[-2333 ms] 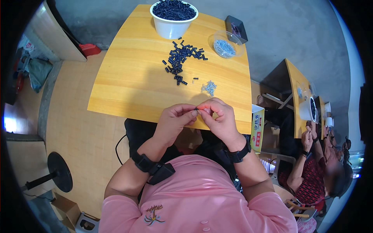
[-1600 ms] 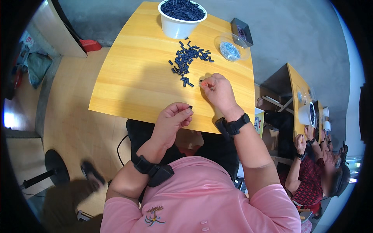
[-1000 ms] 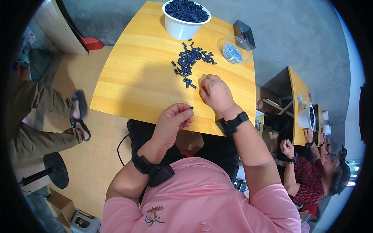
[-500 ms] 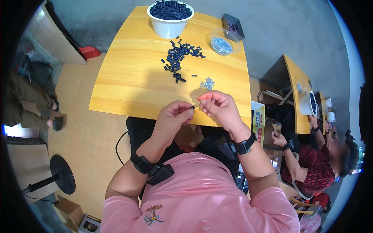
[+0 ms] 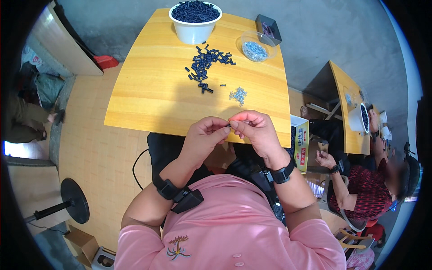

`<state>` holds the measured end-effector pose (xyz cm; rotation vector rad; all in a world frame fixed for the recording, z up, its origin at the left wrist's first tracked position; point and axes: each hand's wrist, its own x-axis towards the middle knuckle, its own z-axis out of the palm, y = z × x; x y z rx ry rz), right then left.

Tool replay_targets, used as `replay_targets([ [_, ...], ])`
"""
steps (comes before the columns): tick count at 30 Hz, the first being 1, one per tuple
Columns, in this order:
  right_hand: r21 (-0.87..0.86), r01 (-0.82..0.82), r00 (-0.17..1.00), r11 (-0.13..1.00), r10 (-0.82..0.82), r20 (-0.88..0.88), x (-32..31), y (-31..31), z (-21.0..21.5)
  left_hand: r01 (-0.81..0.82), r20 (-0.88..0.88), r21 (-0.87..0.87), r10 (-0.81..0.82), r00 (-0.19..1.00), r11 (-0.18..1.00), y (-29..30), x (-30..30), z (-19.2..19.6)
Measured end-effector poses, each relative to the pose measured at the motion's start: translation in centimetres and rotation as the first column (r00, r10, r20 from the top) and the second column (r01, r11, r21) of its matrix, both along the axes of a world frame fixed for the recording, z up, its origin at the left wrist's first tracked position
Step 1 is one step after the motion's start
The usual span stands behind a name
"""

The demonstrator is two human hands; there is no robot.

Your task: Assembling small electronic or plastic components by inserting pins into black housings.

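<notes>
Setting: yellow wooden worktop (image 5: 153, 90) over a tan tiled floor, grey wall behind.
Left hand (image 5: 204, 137): raised at the near edge of the worktop, thumb and forefinger pinched shut on a small black part (image 5: 228, 127); too small to tell its shape.
Right hand (image 5: 256, 132): fingertips meet the left hand's at the same small black part, fingers curled narrow around the pinch.
Wrists: dark band with a black unit on the left forearm, black watch on the right.
Loose stock: scatter of black plastic pieces (image 5: 207, 67) at mid-worktop, well apart from both hands.
Screws: small silver heap (image 5: 238, 95) just beyond the hands, on bare wood.
White bowl (image 5: 195, 24): far edge, heaped with black pieces.
Clear dish (image 5: 256, 45): right of the bowl, holds silver screws.
Grey box (image 5: 267, 28): far right corner, beside the dish.
Neighbour: another person in dark red seated at a second worktop to the right.
</notes>
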<state>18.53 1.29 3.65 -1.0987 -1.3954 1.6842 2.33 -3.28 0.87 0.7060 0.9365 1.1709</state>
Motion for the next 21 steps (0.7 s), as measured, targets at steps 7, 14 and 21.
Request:
replay_targets([
  [7,0.007,0.079,0.997,0.997,-0.079,0.023,-0.4,-0.4,-0.6,-0.013,-0.020,0.012,0.013,1.000,1.000,-0.1,0.1,0.1],
  [14,0.213,0.157,0.982,0.964,-0.176,0.071,-1.4,-1.2,-0.9,-0.058,-0.012,-0.028,0.058,0.998,0.998,-0.2,0.0,-0.4],
  [21,0.288,0.141,0.981,0.947,-0.174,0.091,-1.6,-1.3,-0.7,-0.071,-0.004,-0.047,0.071,0.997,0.996,-0.1,-0.1,-0.1],
])
